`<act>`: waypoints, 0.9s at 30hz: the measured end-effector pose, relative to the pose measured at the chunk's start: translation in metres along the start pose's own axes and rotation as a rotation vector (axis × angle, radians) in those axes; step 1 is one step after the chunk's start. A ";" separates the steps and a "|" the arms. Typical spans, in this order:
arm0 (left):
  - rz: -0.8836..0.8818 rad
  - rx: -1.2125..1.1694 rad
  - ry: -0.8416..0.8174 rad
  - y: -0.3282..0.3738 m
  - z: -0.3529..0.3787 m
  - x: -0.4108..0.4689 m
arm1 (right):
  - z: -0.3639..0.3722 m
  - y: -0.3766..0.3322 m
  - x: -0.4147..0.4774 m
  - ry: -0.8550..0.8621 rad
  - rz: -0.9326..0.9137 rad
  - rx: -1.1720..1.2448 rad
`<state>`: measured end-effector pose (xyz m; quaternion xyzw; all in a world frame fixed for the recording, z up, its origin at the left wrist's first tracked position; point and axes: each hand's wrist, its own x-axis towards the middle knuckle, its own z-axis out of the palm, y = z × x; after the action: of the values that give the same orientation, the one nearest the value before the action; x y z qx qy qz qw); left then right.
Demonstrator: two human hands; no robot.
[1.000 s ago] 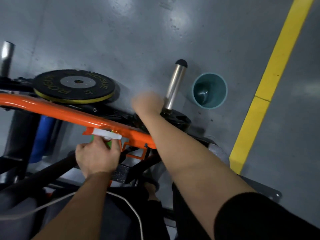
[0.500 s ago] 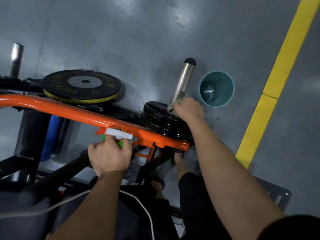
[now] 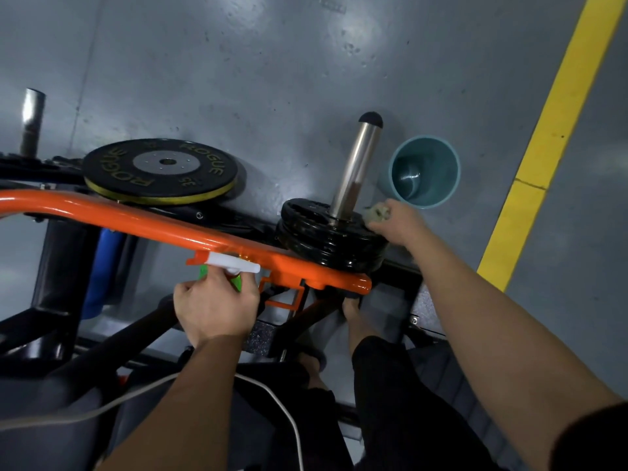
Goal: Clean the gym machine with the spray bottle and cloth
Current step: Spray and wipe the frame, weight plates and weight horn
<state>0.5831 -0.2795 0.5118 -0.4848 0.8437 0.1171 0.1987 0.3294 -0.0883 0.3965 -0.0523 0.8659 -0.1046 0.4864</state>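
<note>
item 1, nearest: left hand (image 3: 215,307). fingers curled round the neck of the spray bottle (image 3: 234,267). its white head lies level against the orange bar (image 3: 153,222). the bottle body is hidden under the hand, and which end is the nozzle cannot be told.

item 2: orange bar of the gym machine, running left to right and ending just below the black plate stack (image 3: 326,239).

item 3: right hand (image 3: 397,224). fingers bunched round a small greenish cloth (image 3: 376,212), held at the right rim of the stack's top plate.

item 4: chrome sleeve (image 3: 355,168), rising from the stack's centre. its long axis runs away from the wearer, tilted slightly right, with a black cap at the far end. it stands just left of the cloth. of the 2 hands the right is far the nearer, and the left sits well apart behind the bar. judgement: a wipe of the sleeve would go leftward from the cloth, then along that axis.

item 5, farthest: teal bucket (image 3: 424,171) on the floor just beyond the right hand, rogue plate (image 3: 159,171) at left, yellow line (image 3: 543,147) at right.
</note>
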 end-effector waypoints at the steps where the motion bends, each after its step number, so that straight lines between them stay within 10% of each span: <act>1: 0.003 0.000 0.004 0.000 0.000 0.000 | 0.000 0.004 0.001 0.023 0.046 0.003; 15: 0.007 -0.042 0.063 0.001 0.002 -0.001 | 0.005 -0.006 0.002 -0.021 -0.140 0.030; 27: 0.003 -0.073 0.067 0.004 -0.003 -0.003 | 0.051 -0.034 -0.037 0.692 -0.529 -0.207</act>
<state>0.5801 -0.2759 0.5156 -0.4941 0.8458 0.1319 0.1521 0.3919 -0.1209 0.4089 -0.2823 0.9404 -0.1495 0.1167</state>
